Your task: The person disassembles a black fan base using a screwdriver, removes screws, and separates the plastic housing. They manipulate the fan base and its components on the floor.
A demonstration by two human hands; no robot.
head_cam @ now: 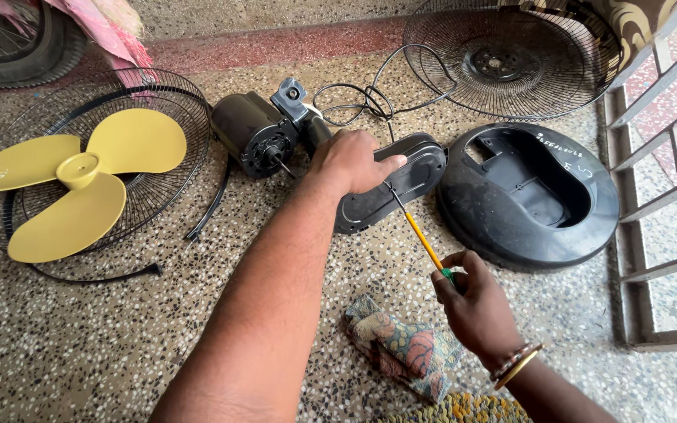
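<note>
My right hand point(476, 301) has its fingers pinched around the green handle end of a yellow screwdriver point(421, 239), at the near right of the floor. The screwdriver's long axis runs from that grip up and to the left, and its thin metal tip meets the black oval cover point(413, 176) just under my left hand point(354, 160). My left hand lies across the near-left part of that cover, fingers curled over its edge and thumb pointing right, pressing it down; I cannot tell how much of the cover is under the palm. So the left hand is on the cover, while the right reaches it only through the tool.

Just left of the cover sits the black fan motor point(252, 133) with its bare shaft pointing toward me, and a black cord point(370, 98) loops beyond it. To the right, close beside the cover, lies the round black fan base point(530, 196). Far left, the yellow 3-blade fan blade point(72, 176) rests on a wire guard point(174, 102); a 2nd wire guard point(511, 59) lies at far right, cut off by the frame. A patterned cloth point(401, 352) lies near my right wrist. The screw under the tip is hidden.
</note>
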